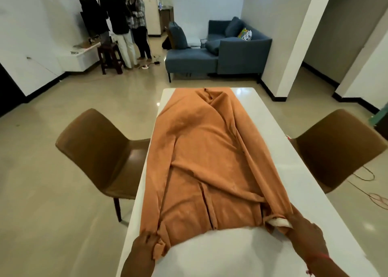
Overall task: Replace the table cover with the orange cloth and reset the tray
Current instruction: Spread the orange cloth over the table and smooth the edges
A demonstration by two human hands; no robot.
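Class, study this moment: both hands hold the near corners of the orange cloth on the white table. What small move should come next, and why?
Probably pull the two corners apart, sideways. The left hand and right hand each grip a near corner of the orange cloth, yet it lies bunched and folded in a narrow strip down the middle, leaving the white table bare along both sides.

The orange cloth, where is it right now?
In the head view the orange cloth lies bunched lengthwise down the middle of the white table, between two brown chairs, with the left hand and right hand gripping its near corners.
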